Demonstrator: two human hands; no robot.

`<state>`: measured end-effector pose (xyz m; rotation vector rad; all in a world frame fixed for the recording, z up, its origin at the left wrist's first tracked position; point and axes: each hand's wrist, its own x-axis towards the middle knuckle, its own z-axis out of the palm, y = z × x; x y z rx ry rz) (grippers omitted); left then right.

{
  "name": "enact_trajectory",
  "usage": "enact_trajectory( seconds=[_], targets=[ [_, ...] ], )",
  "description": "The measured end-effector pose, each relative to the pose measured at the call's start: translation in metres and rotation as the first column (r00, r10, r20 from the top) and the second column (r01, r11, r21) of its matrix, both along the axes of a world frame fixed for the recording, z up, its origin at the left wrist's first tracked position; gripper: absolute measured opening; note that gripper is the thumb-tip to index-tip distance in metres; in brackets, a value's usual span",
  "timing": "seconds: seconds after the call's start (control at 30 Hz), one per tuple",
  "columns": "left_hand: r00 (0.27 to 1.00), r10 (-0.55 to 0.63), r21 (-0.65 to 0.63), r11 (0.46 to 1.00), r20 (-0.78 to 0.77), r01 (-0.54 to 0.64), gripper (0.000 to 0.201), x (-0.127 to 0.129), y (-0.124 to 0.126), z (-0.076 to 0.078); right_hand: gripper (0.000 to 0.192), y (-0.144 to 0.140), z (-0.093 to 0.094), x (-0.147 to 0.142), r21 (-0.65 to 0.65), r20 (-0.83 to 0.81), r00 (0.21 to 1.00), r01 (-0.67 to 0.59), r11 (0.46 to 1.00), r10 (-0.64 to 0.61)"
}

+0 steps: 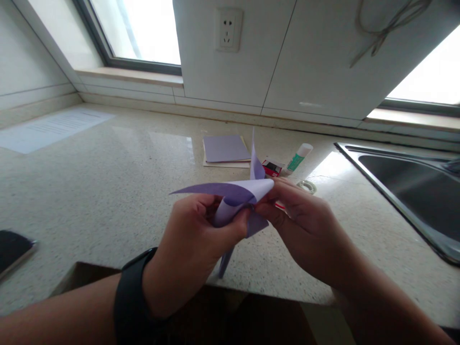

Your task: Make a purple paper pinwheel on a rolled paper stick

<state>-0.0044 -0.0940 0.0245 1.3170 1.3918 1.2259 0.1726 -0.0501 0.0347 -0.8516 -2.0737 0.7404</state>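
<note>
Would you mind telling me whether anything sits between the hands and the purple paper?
Nothing visible does: the left hand and right hand both already grip the purple paper directly, above the counter.

Blown-out windows (140, 28), dim foreground

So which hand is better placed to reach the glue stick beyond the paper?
Probably the right hand. The glue stick lies on the counter just beyond it, toward the sink, while the left hand grips the purple paper farther away.
</note>
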Motion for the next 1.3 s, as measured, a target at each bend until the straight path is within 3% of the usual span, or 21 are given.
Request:
enact_trajectory(
  seconds=[0.13, 0.27, 0.43, 0.8, 0.93, 1.13, 1.3],
  targets=[
    [1.000, -0.027, 0.019, 0.999, -0.001, 0.027, 0.014, 0.001, -0.001, -0.001, 0.011, 0.001, -0.002, 0.000, -0.157, -0.068, 0.997, -0.033, 0.987, 0.022],
    [0.998, 0.000, 0.046, 0.999, 0.066, -0.003, 0.012, 0.004, -0.003, -0.001, 0.012, 0.003, -0.004, -0.002, -0.235, -0.115, 0.993, -0.039, 0.971, 0.012],
    [0.996, 0.064, 0.113, 0.992, -0.068, -0.056, 0.007, 0.003, -0.003, -0.003, 0.013, 0.005, -0.008, -0.003, -0.295, -0.167, 0.986, -0.074, 0.953, 0.024],
    [0.977, 0.082, 0.277, 0.960, -0.195, -0.025, 0.006, 0.000, -0.002, 0.000, 0.010, 0.004, -0.008, -0.006, -0.308, -0.284, 0.957, -0.148, 0.940, 0.058],
    [0.970, 0.105, 0.260, 0.965, -0.217, -0.046, 0.005, -0.001, -0.002, 0.001, 0.009, 0.005, -0.009, -0.007, -0.294, -0.266, 0.963, -0.117, 0.949, 0.036],
    [0.983, -0.003, 0.198, 0.979, -0.182, 0.040, 0.014, -0.002, -0.002, 0.003, 0.008, 0.004, -0.008, -0.009, -0.263, -0.239, 0.971, -0.065, 0.963, 0.000],
    [0.979, -0.021, 0.187, 0.981, -0.201, 0.059, 0.019, -0.004, -0.002, 0.008, 0.007, 0.002, -0.007, -0.009, -0.238, -0.202, 0.979, -0.019, 0.971, -0.030]
  ],
)
